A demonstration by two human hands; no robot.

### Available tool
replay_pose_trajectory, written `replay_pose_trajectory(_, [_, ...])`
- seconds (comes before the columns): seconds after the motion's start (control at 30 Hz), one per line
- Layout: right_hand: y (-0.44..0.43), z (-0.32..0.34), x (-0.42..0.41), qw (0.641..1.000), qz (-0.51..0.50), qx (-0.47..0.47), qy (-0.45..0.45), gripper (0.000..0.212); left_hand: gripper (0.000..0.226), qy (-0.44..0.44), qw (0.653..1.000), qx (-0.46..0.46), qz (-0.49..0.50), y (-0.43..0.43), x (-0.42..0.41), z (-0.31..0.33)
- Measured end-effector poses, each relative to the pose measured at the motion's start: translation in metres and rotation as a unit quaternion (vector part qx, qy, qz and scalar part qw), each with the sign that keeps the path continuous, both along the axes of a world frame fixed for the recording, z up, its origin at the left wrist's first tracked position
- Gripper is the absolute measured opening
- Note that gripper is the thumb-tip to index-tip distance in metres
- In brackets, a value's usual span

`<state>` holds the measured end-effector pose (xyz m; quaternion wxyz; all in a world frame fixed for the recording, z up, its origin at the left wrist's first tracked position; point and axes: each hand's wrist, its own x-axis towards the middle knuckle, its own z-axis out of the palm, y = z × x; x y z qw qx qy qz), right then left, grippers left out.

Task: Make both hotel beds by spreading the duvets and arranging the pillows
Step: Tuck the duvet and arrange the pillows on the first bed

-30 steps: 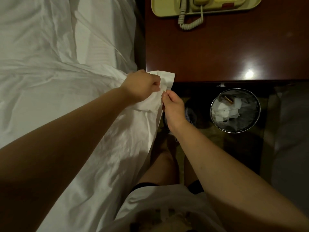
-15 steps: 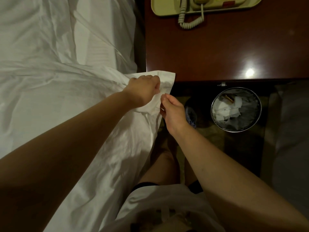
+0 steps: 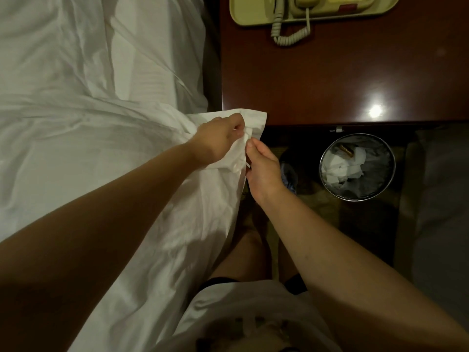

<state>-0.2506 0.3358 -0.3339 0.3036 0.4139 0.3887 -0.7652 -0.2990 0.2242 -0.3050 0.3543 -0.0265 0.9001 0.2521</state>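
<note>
Duvet corner [image 3: 255,121], white and creased

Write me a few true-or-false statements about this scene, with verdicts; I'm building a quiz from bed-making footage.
1. Both the left hand and the right hand hold the duvet at its corner. True.
2. The bin is empty. False: crumpled paper lies inside it.
3. The phone sits on the bed. False: it sits on the nightstand.
4. The bin stands on the floor, in front of the nightstand. True.
</note>
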Motion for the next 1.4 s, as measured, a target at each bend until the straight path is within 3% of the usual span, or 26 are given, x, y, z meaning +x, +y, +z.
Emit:
replay_pose_trajectory(0.17, [-0.005, 0.002, 0.006, 1.0, -0.005, 0.011, -0.002, 0.025, 0.028, 0.0, 0.984, 0.109, 0.144, -0.002, -0.008, 0.009])
replay_pose_trajectory(0.4, [-0.005, 0.002, 0.004, 0.999, -0.027, 0.045, -0.002, 0.021, 0.026, -0.075, 0.991, 0.105, 0.046, -0.006, -0.016, 0.004])
replay_pose_trajectory(0.57, [-0.01, 0.003, 0.004, 0.998, -0.019, 0.056, -0.003, 0.022, 0.013, -0.043, 0.996, 0.075, 0.028, -0.006, -0.018, 0.0])
replay_pose_trajectory(0.77, [-0.005, -0.007, -0.003, 0.999, 0.003, 0.031, -0.011, 0.015, 0.024, -0.045, 0.99, 0.066, 0.117, -0.005, -0.014, -0.009])
replay_pose_trajectory(0.9, [0.001, -0.038, -0.02, 0.989, 0.011, 0.122, -0.081, 0.026, 0.008, -0.046, 0.996, 0.005, 0.08, -0.003, -0.022, -0.018])
replay_pose_trajectory(0.97, [0.002, -0.049, -0.029, 0.981, 0.047, 0.151, -0.113, 0.05, 0.003, -0.043, 0.997, 0.005, 0.064, -0.004, -0.026, -0.018])
replay_pose_trajectory(1.03, [-0.001, -0.059, -0.035, 0.977, 0.095, 0.155, -0.113, 0.061, 0.012, -0.033, 0.997, 0.022, 0.062, -0.005, -0.027, -0.017])
replay_pose_trajectory(1.1, [-0.004, -0.061, -0.042, 0.974, 0.134, 0.153, -0.103, 0.046, 0.023, -0.028, 0.998, 0.025, 0.045, -0.005, -0.028, -0.018])
replay_pose_trajectory(1.2, [-0.006, -0.056, -0.049, 0.972, 0.15, 0.165, -0.067, 0.005, 0.019, -0.008, 0.999, 0.02, 0.037, -0.004, -0.029, -0.015])
replay_pose_trajectory(1.4, [-0.004, -0.014, -0.038, 0.978, 0.101, 0.173, 0.055, 0.019, 0.01, 0.078, 0.995, 0.024, 0.062, 0.007, -0.033, 0.011])
